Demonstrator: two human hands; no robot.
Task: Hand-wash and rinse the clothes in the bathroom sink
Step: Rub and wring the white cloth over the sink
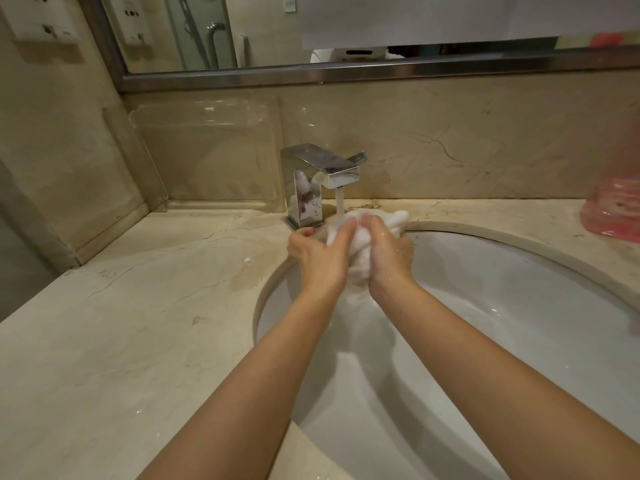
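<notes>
Head view, left hand (317, 252) and right hand (388, 249) grasping bunched white cloth (360, 233), long axis upright, under faucet (322, 174) stream

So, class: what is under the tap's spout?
Under the tap, running water falls onto a bunched white cloth, gripped by the left hand and right hand over the sink. The hands cover much of the cloth.

Both hands cover most of the white cloth (360, 258); the pink object (613, 209) is blurred and cut off
</notes>
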